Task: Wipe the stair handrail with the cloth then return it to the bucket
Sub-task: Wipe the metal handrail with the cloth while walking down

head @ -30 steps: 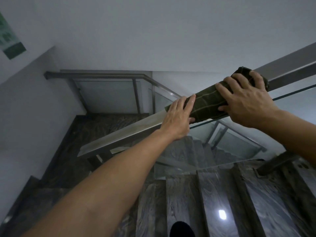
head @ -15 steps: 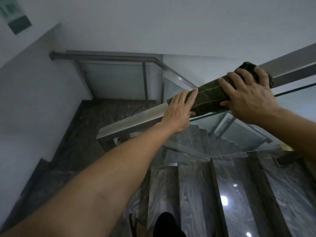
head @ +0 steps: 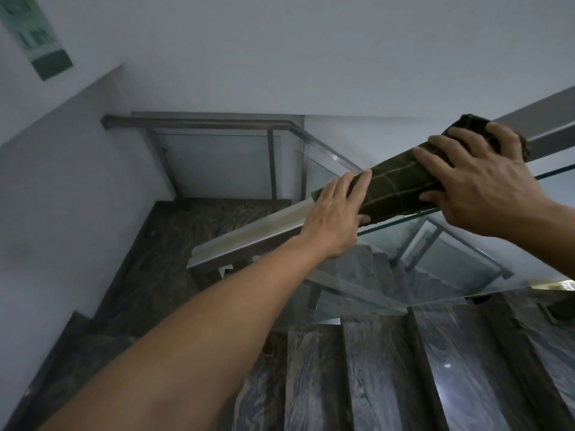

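Note:
A dark green checked cloth (head: 395, 185) is draped over the flat metal stair handrail (head: 249, 234), which slopes down from the upper right to the left. My left hand (head: 336, 213) presses on the cloth's lower end, fingers over the rail top and thumb under it. My right hand (head: 476, 181) clasps the cloth's upper end around the rail. The bare stretch of rail below my left hand looks smeared. No bucket is in view.
A glass panel (head: 435, 262) hangs under the rail. Dark marble stair treads (head: 373, 368) descend below me toward a landing (head: 193, 225) with another metal railing (head: 202, 122). White walls stand left and ahead, with a green sign (head: 37, 38) at the top left.
Both hands and the cloth have slid a little down along the rail, and my view has shifted so the landing and rail end sit further right in the frame.

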A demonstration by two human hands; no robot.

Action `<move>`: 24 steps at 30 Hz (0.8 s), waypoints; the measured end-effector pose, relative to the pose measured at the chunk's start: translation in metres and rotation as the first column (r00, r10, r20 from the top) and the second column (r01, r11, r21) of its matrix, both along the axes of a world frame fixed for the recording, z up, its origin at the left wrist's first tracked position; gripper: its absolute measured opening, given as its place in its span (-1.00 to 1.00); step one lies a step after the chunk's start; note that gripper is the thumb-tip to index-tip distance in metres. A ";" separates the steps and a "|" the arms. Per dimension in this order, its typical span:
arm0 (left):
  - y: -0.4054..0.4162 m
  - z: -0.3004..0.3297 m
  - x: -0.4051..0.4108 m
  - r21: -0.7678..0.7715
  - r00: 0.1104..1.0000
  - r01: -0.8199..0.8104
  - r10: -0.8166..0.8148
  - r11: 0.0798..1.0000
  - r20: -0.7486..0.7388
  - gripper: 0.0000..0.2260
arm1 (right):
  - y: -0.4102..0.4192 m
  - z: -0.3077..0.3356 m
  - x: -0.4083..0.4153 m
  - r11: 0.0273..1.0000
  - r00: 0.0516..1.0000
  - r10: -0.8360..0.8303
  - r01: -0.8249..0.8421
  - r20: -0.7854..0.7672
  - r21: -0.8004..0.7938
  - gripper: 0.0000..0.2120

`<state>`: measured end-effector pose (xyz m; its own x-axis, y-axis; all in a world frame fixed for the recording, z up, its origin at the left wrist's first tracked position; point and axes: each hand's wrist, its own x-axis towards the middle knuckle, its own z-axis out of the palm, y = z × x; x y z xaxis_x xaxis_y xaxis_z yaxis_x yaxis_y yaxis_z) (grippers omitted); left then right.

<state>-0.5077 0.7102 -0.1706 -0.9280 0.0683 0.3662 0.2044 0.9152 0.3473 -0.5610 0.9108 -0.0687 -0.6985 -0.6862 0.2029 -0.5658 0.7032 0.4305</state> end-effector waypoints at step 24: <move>-0.119 -0.081 0.047 -0.016 1.000 0.029 -0.029 0.999 0.010 -0.27 | -0.120 -0.082 0.048 0.999 0.999 -0.036 0.036 0.010 0.010 -0.36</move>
